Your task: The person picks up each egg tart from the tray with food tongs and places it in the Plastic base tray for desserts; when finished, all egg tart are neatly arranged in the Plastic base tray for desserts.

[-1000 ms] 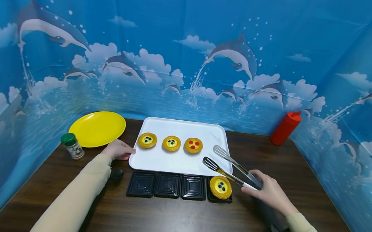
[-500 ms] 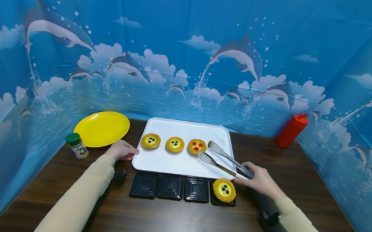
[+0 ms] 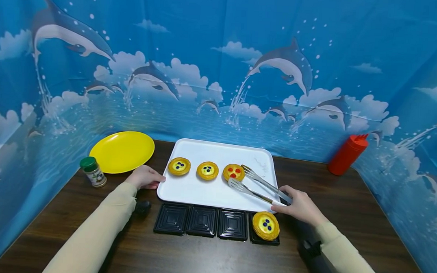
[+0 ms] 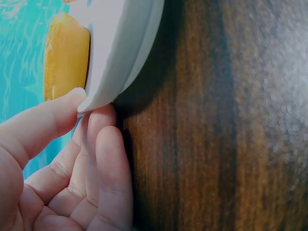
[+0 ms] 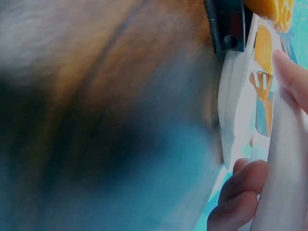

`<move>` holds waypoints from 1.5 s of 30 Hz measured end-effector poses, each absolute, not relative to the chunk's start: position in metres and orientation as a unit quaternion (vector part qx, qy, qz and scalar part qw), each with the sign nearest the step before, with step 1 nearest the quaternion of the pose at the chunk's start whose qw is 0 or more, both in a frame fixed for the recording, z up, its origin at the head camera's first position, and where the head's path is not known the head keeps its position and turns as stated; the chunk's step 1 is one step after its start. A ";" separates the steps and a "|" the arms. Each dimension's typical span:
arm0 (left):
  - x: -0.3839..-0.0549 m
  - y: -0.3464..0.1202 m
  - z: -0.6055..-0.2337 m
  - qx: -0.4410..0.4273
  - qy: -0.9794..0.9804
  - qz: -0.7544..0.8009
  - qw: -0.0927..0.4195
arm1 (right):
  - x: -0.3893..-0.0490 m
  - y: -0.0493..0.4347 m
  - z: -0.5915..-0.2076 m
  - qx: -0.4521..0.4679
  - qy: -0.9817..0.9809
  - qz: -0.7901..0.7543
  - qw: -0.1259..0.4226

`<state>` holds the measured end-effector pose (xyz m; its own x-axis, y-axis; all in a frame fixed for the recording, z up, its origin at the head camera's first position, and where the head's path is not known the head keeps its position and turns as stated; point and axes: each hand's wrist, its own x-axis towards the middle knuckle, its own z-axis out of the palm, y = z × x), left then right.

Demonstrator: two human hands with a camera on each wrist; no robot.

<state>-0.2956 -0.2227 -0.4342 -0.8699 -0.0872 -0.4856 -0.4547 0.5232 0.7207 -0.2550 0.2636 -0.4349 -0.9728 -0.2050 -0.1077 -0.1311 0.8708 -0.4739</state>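
In the head view, my left hand pinches the left edge of the white tray, thumb on top and fingers beneath, as the left wrist view shows. My right hand holds metal tongs over the tray's right side. Their spread heads reach the egg tart with red dots, one at its right side, one at its front edge. Whether they touch it I cannot tell. Left of it lie two egg tarts with blue dots, a middle one and a left one.
Below the tray runs a row of small black trays; the rightmost bears an egg tart with blue dots. A yellow plate and a green-capped shaker stand left. A red squeeze bottle is at back right, before a dolphin-print curtain.
My right hand has moved the tongs left, bringing their heads to the tart with red dots. The left hand keeps its hold on the tray edge. The head view has shifted slightly.
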 end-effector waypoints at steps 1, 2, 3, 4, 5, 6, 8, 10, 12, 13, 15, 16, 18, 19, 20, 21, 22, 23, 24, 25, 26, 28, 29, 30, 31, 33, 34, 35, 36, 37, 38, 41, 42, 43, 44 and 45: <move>-0.296 -0.222 -0.434 -0.162 0.849 0.461 0.199 | -0.256 0.262 -0.435 -0.087 0.964 -0.238 0.079; -0.296 -0.222 -0.434 -0.160 0.850 0.461 0.199 | -0.258 0.261 -0.434 -0.088 0.964 -0.238 0.079; -0.296 -0.222 -0.434 -0.162 0.850 0.461 0.199 | -0.259 0.260 -0.434 -0.090 0.964 -0.238 0.080; -0.296 -0.223 -0.434 -0.163 0.850 0.461 0.199 | -0.259 0.259 -0.434 -0.091 0.963 -0.239 0.080; -0.297 -0.223 -0.434 -0.162 0.850 0.460 0.200 | -0.260 0.259 -0.433 -0.090 0.963 -0.240 0.081; -0.297 -0.223 -0.435 -0.164 0.849 0.461 0.200 | -0.261 0.258 -0.433 -0.091 0.963 -0.240 0.082; -0.298 -0.223 -0.436 -0.166 0.849 0.460 0.201 | -0.262 0.257 -0.432 -0.090 0.963 -0.242 0.084; -0.299 -0.223 -0.437 -0.170 0.849 0.458 0.201 | -0.262 0.257 -0.433 -0.089 0.962 -0.245 0.087; -0.300 -0.222 -0.438 -0.174 0.850 0.456 0.200 | -0.262 0.257 -0.433 -0.087 0.960 -0.249 0.089; -0.300 -0.223 -0.438 -0.174 0.850 0.455 0.201 | -0.262 0.258 -0.434 -0.085 0.960 -0.252 0.090; -0.300 -0.223 -0.438 -0.175 0.851 0.453 0.201 | -0.261 0.259 -0.434 -0.088 0.959 -0.255 0.089; -0.300 -0.223 -0.438 -0.174 0.851 0.453 0.202 | -0.259 0.260 -0.434 -0.089 0.959 -0.256 0.088; -0.299 -0.223 -0.437 -0.173 0.850 0.453 0.203 | -0.255 0.263 -0.434 -0.092 0.958 -0.257 0.084; -0.299 -0.223 -0.437 -0.172 0.850 0.454 0.205 | -0.253 0.264 -0.433 -0.094 0.958 -0.258 0.083; -0.298 -0.223 -0.436 -0.168 0.851 0.453 0.206 | -0.251 0.266 -0.433 -0.096 0.958 -0.258 0.082; -0.297 -0.223 -0.436 -0.168 0.850 0.454 0.208 | -0.249 0.267 -0.432 -0.095 0.958 -0.259 0.080; -0.297 -0.223 -0.435 -0.168 0.850 0.454 0.209 | -0.246 0.268 -0.431 -0.094 0.958 -0.259 0.079; -0.296 -0.223 -0.435 -0.168 0.849 0.454 0.210 | -0.244 0.269 -0.430 -0.094 0.958 -0.258 0.078; -0.296 -0.223 -0.435 -0.167 0.850 0.454 0.210 | -0.242 0.270 -0.429 -0.094 0.958 -0.259 0.079; -0.296 -0.223 -0.434 -0.167 0.850 0.454 0.210 | -0.239 0.271 -0.428 -0.092 0.958 -0.260 0.079; -0.296 -0.223 -0.434 -0.168 0.849 0.454 0.210 | -0.237 0.271 -0.426 -0.090 0.958 -0.260 0.078; -0.297 -0.223 -0.434 -0.170 0.849 0.456 0.208 | -0.231 0.272 -0.424 -0.087 0.958 -0.262 0.080; -0.297 -0.223 -0.434 -0.170 0.849 0.456 0.207 | -0.228 0.273 -0.422 -0.086 0.958 -0.263 0.081; -0.298 -0.224 -0.435 -0.169 0.849 0.456 0.207 | -0.225 0.273 -0.421 -0.083 0.957 -0.265 0.082; -0.298 -0.224 -0.435 -0.168 0.849 0.456 0.206 | -0.222 0.273 -0.420 -0.083 0.956 -0.268 0.084; -0.298 -0.224 -0.436 -0.169 0.850 0.456 0.205 | -0.215 0.273 -0.418 -0.085 0.955 -0.271 0.087; -0.298 -0.225 -0.436 -0.169 0.850 0.456 0.205 | -0.212 0.273 -0.417 -0.083 0.954 -0.274 0.088; -0.298 -0.225 -0.436 -0.170 0.849 0.456 0.205 | -0.208 0.273 -0.416 -0.082 0.953 -0.278 0.089; -0.298 -0.225 -0.436 -0.170 0.849 0.456 0.204 | -0.205 0.274 -0.416 -0.080 0.952 -0.282 0.090; -0.298 -0.225 -0.437 -0.171 0.849 0.457 0.204 | -0.202 0.274 -0.415 -0.081 0.950 -0.286 0.093; -0.299 -0.225 -0.437 -0.172 0.848 0.459 0.203 | -0.198 0.274 -0.415 -0.080 0.950 -0.288 0.094; -0.299 -0.224 -0.438 -0.170 0.848 0.460 0.201 | -0.189 0.275 -0.415 -0.075 0.948 -0.293 0.099; -0.299 -0.224 -0.439 -0.169 0.848 0.460 0.200 | -0.186 0.275 -0.415 -0.075 0.948 -0.294 0.101; -0.299 -0.224 -0.439 -0.169 0.849 0.460 0.199 | -0.183 0.276 -0.415 -0.076 0.948 -0.293 0.101; -0.299 -0.224 -0.438 -0.168 0.849 0.460 0.199 | -0.180 0.276 -0.415 -0.076 0.948 -0.292 0.100; -0.298 -0.224 -0.438 -0.167 0.849 0.460 0.199 | -0.177 0.276 -0.415 -0.076 0.948 -0.291 0.100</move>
<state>-0.2981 -0.2241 -0.4381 -0.8653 -0.1014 -0.4909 -0.4665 0.5213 0.7146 -0.1773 0.2760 -0.4146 -0.9683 -0.2026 -0.1460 -0.0860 0.8193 -0.5668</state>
